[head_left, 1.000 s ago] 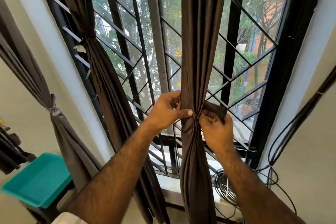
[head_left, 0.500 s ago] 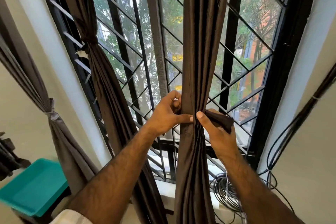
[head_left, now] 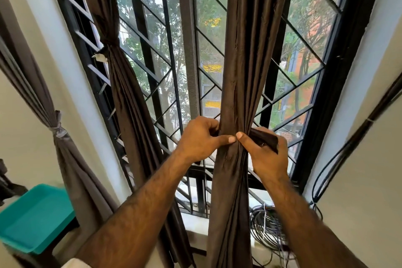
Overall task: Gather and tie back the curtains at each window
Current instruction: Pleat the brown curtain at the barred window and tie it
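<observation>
A dark brown curtain [head_left: 245, 61] hangs gathered into a narrow column in front of the barred window [head_left: 195, 50]. My left hand [head_left: 199, 139] grips its left side, thumb pressed across the front. My right hand [head_left: 264, 154] grips the right side and holds a dark brown tie-back strip [head_left: 266, 138] over its fingers; the two thumbs nearly meet on the cloth. A second brown curtain [head_left: 128, 98] to the left is tied at its waist. A grey curtain [head_left: 65, 159] at far left is bound with a grey tie.
A teal plastic tray [head_left: 34, 217] sits on a dark stand at lower left. Coiled black cables [head_left: 267, 226] lie on the sill at lower right, and more cables [head_left: 339, 154] run up the right wall. White walls flank the window.
My right thumb has come forward across the curtain front to nearly meet the left thumb. The tie-back strip stays over my right fingers. The view has shifted slightly.
</observation>
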`<state>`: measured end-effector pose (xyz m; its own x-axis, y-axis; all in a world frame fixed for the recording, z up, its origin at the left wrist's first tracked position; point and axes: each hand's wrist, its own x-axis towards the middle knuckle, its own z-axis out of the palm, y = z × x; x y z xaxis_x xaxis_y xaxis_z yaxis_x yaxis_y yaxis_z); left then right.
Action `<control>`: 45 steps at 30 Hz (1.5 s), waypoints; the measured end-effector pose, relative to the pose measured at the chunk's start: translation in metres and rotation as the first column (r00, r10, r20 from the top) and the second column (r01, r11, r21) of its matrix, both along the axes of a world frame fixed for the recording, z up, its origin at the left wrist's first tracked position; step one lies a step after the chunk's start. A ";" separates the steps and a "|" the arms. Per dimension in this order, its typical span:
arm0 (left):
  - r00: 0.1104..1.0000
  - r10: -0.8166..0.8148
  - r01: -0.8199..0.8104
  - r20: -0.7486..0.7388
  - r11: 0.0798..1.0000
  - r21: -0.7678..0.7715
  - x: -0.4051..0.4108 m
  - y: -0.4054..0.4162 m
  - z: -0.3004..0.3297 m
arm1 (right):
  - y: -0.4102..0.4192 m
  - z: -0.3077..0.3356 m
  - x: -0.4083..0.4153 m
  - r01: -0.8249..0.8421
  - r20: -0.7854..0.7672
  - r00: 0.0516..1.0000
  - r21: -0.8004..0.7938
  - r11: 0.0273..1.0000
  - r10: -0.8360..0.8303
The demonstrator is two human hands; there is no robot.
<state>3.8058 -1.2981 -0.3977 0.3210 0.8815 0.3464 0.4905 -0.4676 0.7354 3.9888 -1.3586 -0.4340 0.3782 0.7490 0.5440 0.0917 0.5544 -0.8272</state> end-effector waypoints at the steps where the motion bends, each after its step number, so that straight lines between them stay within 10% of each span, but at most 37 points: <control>1: 1.000 0.004 -0.004 -0.024 1.000 -0.005 -0.001 -0.001 0.002 | 0.002 -0.001 0.003 0.028 0.065 0.997 0.035 0.999 -0.030; 16: 0.956 0.286 -0.288 0.070 0.957 0.023 0.010 -0.005 0.015 | 0.003 -0.008 -0.001 0.016 0.335 0.940 0.130 0.991 -0.060; 33: 0.946 -0.255 0.277 0.198 0.957 -0.090 -0.007 -0.007 0.005 | 0.013 -0.004 0.027 -0.135 0.282 0.951 0.005 0.991 0.128; 45: 0.968 -0.250 0.240 0.025 0.950 0.202 -0.003 -0.010 0.003 | 0.017 -0.009 0.033 -0.255 0.079 0.962 -0.073 0.964 0.260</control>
<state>3.8030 -1.3079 -0.3950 0.4963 0.6912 0.5253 0.3078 -0.7058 0.6380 4.0216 -1.3414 -0.4426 0.1213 0.8479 0.5161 0.0255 0.5171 -0.8556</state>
